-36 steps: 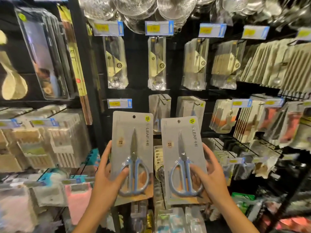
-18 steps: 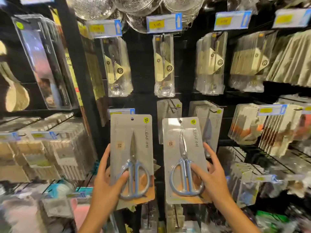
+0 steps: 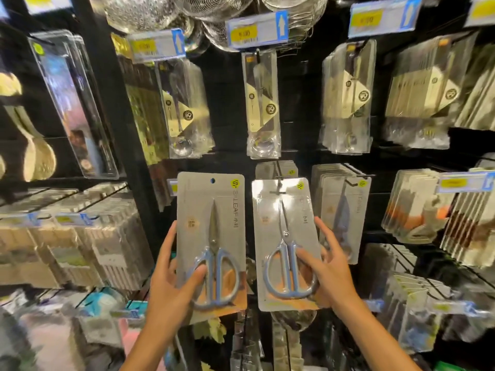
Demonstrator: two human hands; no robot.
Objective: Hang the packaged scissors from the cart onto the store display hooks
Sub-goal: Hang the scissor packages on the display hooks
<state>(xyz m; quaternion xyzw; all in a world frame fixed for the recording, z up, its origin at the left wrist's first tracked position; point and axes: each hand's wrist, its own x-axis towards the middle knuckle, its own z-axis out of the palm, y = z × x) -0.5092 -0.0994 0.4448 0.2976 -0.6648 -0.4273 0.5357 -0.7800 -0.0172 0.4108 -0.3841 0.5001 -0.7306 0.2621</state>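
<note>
I hold two grey cards of blue-handled scissors upright before the black display wall. My left hand [image 3: 171, 282] grips the left scissors pack [image 3: 211, 215] at its lower edge; its hang hole is near a blue price tag behind it. My right hand [image 3: 325, 266] grips the right scissors pack [image 3: 284, 223], whose top slot lies over the tip of a display hook [image 3: 280, 180]. Whether the hook passes through the slot is unclear. More grey scissors packs [image 3: 345, 210] hang on the hook to the right.
Packaged ladles and spoons [image 3: 263, 103] hang above under yellow price tags [image 3: 257, 29]. Wire strainers [image 3: 150, 12] hang at the top. Stacked packs fill shelves at left [image 3: 80, 236] and hooks at right [image 3: 417, 204]. No cart is visible.
Both packs have risen and come closer to the wall. The right pack's top now meets the hook in front of the hanging scissors.
</note>
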